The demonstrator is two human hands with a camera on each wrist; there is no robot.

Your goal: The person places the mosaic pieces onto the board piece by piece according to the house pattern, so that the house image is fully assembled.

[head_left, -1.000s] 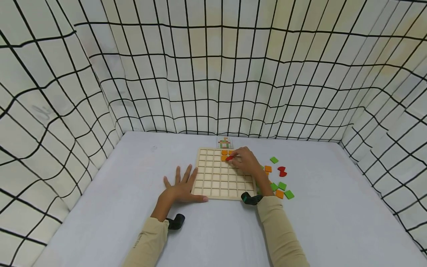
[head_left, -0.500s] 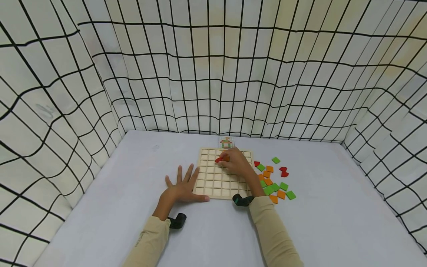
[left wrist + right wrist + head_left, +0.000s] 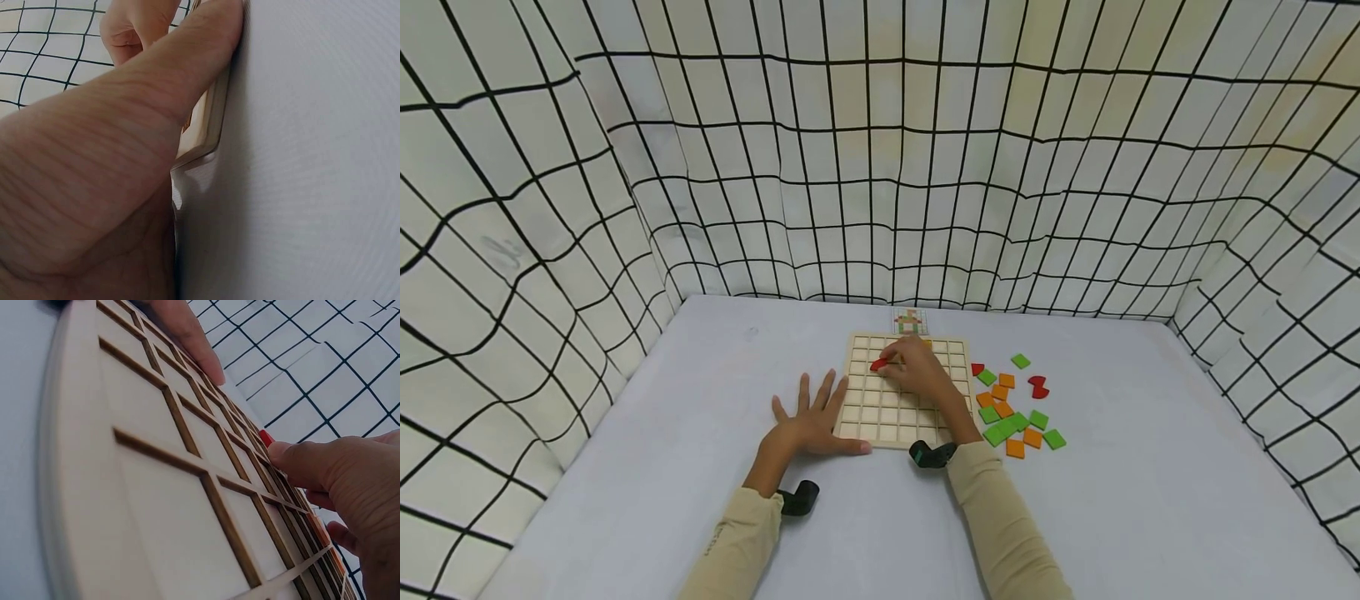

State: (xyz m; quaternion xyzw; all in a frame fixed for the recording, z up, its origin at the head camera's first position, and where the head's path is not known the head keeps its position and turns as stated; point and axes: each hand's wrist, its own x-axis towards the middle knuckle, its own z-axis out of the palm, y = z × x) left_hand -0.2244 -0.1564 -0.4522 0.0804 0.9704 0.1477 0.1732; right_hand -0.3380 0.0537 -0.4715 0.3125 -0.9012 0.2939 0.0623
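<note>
- From here I see the right hand [image 3: 916, 371] pinching a flat red curved piece [image 3: 878, 365] above the pale wooden gridded board [image 3: 887, 414], left of centre, toward its far side; contact I can't tell.
- I see the left hand [image 3: 808, 427] spread at the board's near left corner.
- Loose green square tiles [image 3: 1055, 438] lie right.
</note>
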